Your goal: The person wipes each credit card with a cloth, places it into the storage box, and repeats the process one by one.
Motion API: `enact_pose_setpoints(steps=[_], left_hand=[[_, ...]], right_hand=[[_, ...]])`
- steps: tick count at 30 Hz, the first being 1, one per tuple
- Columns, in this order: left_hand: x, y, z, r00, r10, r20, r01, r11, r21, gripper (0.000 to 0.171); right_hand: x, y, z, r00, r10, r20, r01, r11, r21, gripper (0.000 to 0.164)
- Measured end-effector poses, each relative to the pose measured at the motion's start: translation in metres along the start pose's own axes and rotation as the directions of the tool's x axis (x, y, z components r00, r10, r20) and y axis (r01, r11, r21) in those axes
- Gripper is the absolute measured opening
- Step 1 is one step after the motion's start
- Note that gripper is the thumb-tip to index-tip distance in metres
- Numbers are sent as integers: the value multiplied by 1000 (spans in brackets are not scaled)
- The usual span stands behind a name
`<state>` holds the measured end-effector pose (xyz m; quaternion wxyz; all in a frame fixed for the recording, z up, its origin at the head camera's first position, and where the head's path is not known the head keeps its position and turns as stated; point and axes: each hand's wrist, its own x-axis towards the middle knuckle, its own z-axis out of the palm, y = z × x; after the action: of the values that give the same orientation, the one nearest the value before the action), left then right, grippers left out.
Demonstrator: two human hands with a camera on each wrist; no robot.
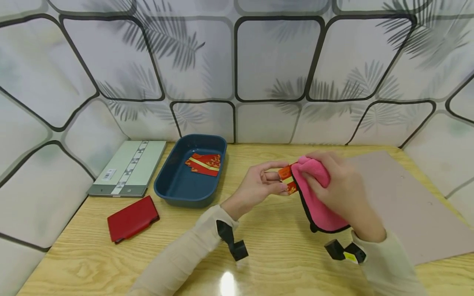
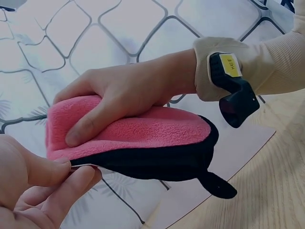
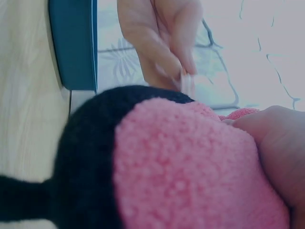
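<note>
My left hand pinches a small red card with a gold band between thumb and fingers. In the left wrist view the card shows only as a thin edge, close under the cloth. My right hand grips a pink fluffy cloth with black edging, bunched under its fingers, and a black loop hangs from one corner. The cloth overlaps the card's right part and hides it. Near the left fingers in the right wrist view, the cloth fills the foreground.
A blue bin at the back left holds several similar red cards. Left of it lies a pale green box or book, with a red wallet-like case in front. A flat greyish board covers the table's right side.
</note>
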<state>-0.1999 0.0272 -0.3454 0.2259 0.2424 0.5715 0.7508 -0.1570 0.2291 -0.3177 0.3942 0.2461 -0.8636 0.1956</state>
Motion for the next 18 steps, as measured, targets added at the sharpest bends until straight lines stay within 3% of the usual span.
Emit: enact_pose_setpoints(steps=[9, 18], left_hand=[[-1, -3, -1, 999, 15, 39, -14, 1000, -14, 51], [0, -4, -1, 999, 19, 51, -19, 1000, -5, 52]], right_hand=[[-1, -16, 5, 997, -67, 46, 67, 998, 0, 45], [-1, -22, 6, 996, -82, 42, 81, 997, 18, 43]])
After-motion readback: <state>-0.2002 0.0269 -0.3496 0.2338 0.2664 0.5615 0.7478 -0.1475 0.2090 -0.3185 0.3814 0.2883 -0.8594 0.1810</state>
